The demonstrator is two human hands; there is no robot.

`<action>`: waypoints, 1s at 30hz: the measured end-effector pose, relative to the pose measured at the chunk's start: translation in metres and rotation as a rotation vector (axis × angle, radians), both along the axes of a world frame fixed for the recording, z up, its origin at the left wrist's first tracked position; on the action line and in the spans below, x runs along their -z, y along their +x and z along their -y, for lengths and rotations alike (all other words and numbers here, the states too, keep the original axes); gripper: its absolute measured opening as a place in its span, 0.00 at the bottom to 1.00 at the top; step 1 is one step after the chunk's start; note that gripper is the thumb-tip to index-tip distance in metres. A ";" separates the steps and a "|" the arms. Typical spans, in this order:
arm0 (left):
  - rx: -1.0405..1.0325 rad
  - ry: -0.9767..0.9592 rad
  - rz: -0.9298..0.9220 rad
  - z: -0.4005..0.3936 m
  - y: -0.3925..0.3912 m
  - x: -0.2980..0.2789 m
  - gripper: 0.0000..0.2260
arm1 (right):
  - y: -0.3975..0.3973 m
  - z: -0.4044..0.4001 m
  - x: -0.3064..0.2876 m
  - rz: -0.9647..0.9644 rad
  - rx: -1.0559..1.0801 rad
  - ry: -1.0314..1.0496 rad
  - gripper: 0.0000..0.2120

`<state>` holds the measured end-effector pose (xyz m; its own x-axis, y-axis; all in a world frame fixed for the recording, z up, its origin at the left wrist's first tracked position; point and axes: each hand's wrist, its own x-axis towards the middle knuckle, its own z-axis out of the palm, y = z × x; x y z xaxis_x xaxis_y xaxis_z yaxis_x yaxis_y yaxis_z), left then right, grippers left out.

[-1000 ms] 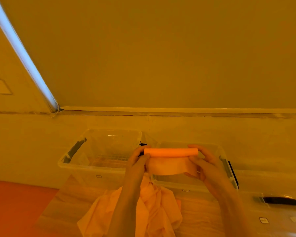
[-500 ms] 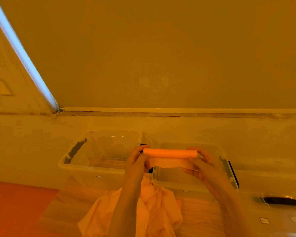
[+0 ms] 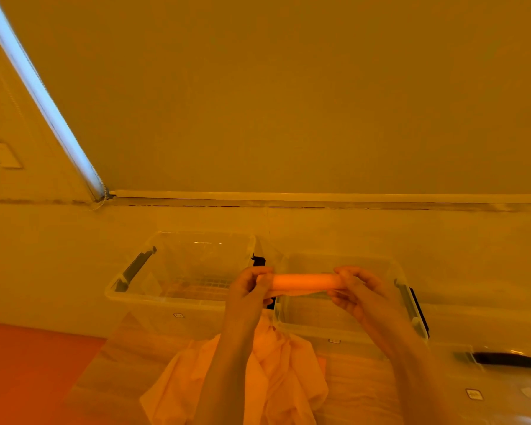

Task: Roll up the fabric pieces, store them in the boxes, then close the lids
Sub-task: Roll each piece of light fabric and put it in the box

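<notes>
Just below the centre of the frame, both hands hold a rolled fabric piece (image 3: 304,281), an orange tube lying level across the picture; the left hand (image 3: 249,291) grips its left end with fingers curled round it, and the right hand (image 3: 360,294) grips its right end the same way, thumb on top; a thin loose edge of the cloth hangs under the roll between the two hands. The roll is held in the air above the near rim of the right box (image 3: 344,328), a clear, lidless plastic tub at centre right with a dark latch on its right side; beside it, at centre left, stands the left box (image 3: 166,305), also clear and open, with a dark handle on its left rim and a grid pattern showing through its floor; the two boxes stand just beside each other. At the lower centre, under the forearms, a heap of loose fabric (image 3: 276,372) lies crumpled on the wooden surface (image 3: 129,357); at the lower right lies a clear lid (image 3: 500,391) with a dark handle; a bright light strip (image 3: 43,96) runs slantwise down the upper left of the frame.
</notes>
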<state>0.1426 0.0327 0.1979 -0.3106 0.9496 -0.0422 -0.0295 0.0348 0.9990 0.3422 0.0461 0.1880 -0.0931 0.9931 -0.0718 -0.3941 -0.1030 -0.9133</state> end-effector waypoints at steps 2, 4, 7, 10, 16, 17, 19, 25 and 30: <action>-0.002 -0.013 -0.016 0.000 0.000 0.000 0.08 | -0.002 0.000 0.000 0.061 0.016 0.006 0.15; -0.002 -0.025 -0.024 0.001 -0.001 0.000 0.09 | -0.002 0.000 0.002 0.092 0.021 0.017 0.06; 0.007 -0.029 -0.028 0.003 -0.002 -0.001 0.09 | -0.001 -0.002 0.005 0.121 0.016 0.015 0.08; 0.024 -0.006 -0.048 0.004 -0.004 -0.002 0.09 | -0.002 -0.005 0.008 0.091 0.040 -0.018 0.16; 0.096 0.004 -0.073 0.002 -0.014 0.002 0.11 | -0.006 -0.014 0.013 0.023 0.119 -0.069 0.15; 0.104 0.002 -0.084 0.001 -0.016 0.003 0.11 | -0.009 -0.016 0.014 0.018 0.131 -0.067 0.15; 0.114 0.003 -0.087 -0.001 -0.020 0.003 0.11 | -0.017 -0.023 0.012 0.002 0.162 -0.068 0.16; 0.070 -0.068 -0.051 -0.021 -0.050 0.001 0.09 | -0.065 -0.063 -0.002 0.121 0.184 -0.053 0.19; 0.088 -0.105 0.020 -0.041 -0.099 -0.003 0.04 | -0.115 -0.111 -0.006 0.184 0.081 -0.043 0.16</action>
